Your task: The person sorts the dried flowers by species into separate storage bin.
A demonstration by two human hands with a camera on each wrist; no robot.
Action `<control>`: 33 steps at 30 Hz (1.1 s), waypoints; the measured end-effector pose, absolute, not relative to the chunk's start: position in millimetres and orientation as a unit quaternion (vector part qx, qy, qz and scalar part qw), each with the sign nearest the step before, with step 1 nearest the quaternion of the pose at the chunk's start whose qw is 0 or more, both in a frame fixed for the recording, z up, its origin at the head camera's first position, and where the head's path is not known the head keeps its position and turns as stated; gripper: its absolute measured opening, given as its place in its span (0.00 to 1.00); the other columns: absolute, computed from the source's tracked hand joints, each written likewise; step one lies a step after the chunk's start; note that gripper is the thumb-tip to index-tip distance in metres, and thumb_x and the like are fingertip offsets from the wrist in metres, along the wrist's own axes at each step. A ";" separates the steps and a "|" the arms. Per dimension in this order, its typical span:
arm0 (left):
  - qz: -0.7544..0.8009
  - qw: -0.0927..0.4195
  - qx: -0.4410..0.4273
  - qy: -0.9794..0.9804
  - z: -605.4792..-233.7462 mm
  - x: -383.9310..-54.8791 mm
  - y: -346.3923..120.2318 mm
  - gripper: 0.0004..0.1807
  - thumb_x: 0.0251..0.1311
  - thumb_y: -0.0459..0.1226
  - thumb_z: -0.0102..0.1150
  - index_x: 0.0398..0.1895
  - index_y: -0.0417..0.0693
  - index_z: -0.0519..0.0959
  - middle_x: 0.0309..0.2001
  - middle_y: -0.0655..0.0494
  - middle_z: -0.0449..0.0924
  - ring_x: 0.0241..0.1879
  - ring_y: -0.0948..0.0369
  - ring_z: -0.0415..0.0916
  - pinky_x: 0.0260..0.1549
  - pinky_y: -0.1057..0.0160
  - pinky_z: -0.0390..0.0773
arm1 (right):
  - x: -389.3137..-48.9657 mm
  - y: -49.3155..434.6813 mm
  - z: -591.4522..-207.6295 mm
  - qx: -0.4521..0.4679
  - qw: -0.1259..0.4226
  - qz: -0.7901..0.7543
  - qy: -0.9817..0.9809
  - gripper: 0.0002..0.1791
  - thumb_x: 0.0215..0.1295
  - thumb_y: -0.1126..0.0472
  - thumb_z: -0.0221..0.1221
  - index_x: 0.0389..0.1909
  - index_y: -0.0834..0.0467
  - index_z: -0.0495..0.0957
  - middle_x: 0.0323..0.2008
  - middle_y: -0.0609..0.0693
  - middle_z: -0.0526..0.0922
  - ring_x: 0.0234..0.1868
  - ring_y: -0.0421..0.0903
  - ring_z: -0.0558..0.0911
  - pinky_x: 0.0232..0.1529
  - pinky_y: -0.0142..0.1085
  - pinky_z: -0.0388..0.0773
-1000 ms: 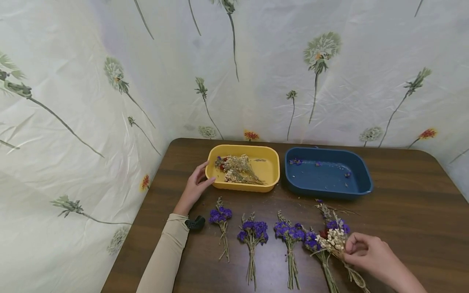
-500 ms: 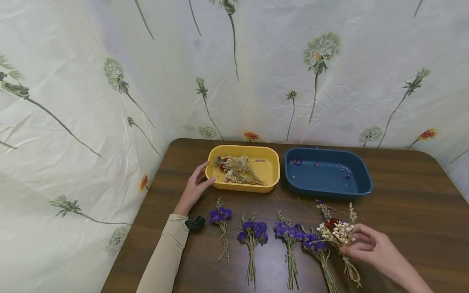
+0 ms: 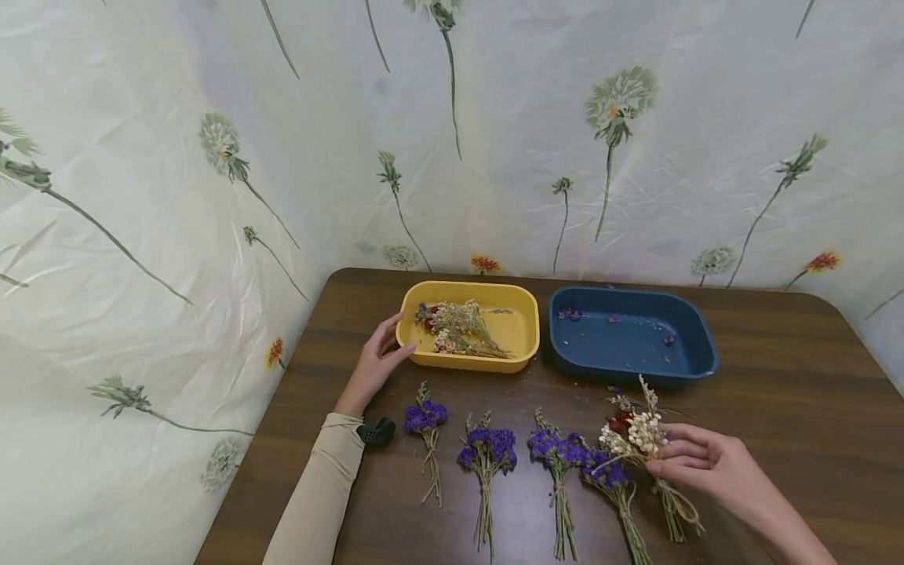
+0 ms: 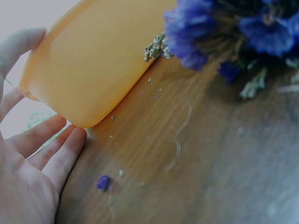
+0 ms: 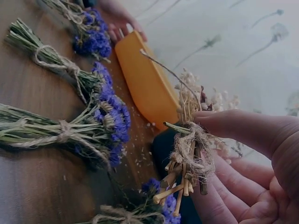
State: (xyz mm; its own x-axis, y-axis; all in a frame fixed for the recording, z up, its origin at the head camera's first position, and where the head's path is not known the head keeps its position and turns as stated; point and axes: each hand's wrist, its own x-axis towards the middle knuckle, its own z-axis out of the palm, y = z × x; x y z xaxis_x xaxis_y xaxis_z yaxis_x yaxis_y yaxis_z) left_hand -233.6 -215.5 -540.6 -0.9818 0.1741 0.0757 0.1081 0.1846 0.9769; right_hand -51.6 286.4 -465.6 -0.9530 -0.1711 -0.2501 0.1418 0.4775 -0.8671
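My right hand (image 3: 695, 463) pinches a small twine-tied bunch of white and red dried flowers (image 3: 636, 431) by its stems (image 5: 189, 161), lifted just above the table in front of the blue tray (image 3: 695, 345). My left hand (image 3: 373, 362) rests open against the left end of the yellow tray (image 3: 523, 314), with straight fingers (image 4: 56, 158) touching its wall (image 4: 88, 70). That tray holds a pile of pale dried flowers (image 3: 459, 326). Several purple flower bunches (image 3: 487, 449) lie in a row on the brown table (image 3: 791, 392) between my hands.
The blue tray holds only a few purple petals (image 3: 568, 312). A floral-print sheet (image 3: 494, 133) walls the table at the back and left. Crumbs and a loose purple petal (image 4: 103, 182) lie by the yellow tray. Bare tabletop extends to the right of the blue tray.
My right hand has lifted the white and red bunch off the table and turned its flower heads upward, toward the blue tray. The left hand has not moved.
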 end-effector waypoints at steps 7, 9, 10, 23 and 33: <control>0.634 0.031 0.095 0.767 -539.9 -233.7 -216.3 0.36 0.71 0.43 0.64 0.80 0.58 0.62 0.73 0.43 0.70 0.73 0.46 0.70 0.68 0.45 0.74 | -64.6 283.1 -459.5 -0.025 0.145 -0.532 0.834 0.28 0.71 0.64 0.64 0.66 0.73 0.69 0.39 0.38 0.91 0.41 0.35 0.89 0.41 0.32 0.86; 0.635 0.031 0.097 0.766 -540.0 -233.8 -216.5 0.36 0.71 0.43 0.64 0.80 0.58 0.62 0.73 0.42 0.70 0.72 0.46 0.70 0.68 0.44 0.74 | -69.2 282.3 -458.0 -0.030 0.152 -0.540 0.827 0.28 0.71 0.65 0.63 0.66 0.74 0.68 0.40 0.38 0.91 0.42 0.36 0.89 0.41 0.32 0.86; 0.636 0.031 0.097 0.765 -540.0 -234.0 -216.5 0.36 0.71 0.43 0.64 0.80 0.58 0.62 0.72 0.42 0.70 0.72 0.46 0.70 0.68 0.44 0.74 | -71.7 281.6 -457.0 -0.031 0.155 -0.542 0.826 0.29 0.71 0.65 0.63 0.67 0.74 0.67 0.40 0.38 0.91 0.42 0.36 0.89 0.41 0.32 0.86; 0.633 0.029 0.091 0.768 -537.1 -231.7 -215.5 0.37 0.71 0.44 0.64 0.80 0.59 0.62 0.72 0.44 0.71 0.72 0.47 0.71 0.66 0.48 0.77 | -109.2 264.2 -439.5 -0.075 0.174 -0.519 0.834 0.32 0.70 0.62 0.65 0.68 0.73 0.67 0.44 0.45 0.89 0.42 0.34 0.88 0.40 0.36 0.87; 0.633 0.031 0.087 0.769 -537.4 -231.8 -215.3 0.37 0.70 0.45 0.65 0.79 0.61 0.63 0.71 0.45 0.72 0.71 0.48 0.71 0.67 0.43 0.74 | -138.7 243.6 -429.6 -0.104 0.186 -0.503 0.838 0.36 0.68 0.60 0.67 0.70 0.74 0.66 0.51 0.64 0.87 0.42 0.34 0.88 0.41 0.35 0.86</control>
State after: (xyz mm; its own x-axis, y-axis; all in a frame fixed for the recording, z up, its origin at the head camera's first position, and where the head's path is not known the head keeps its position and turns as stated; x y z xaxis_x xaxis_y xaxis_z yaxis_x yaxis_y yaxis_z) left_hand -231.8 -215.3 -537.4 -0.9828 0.1735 0.0625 0.0948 0.1846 0.9782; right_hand -138.7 243.6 -429.6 -0.9097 -0.3602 -0.2066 0.0132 0.4721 -0.8814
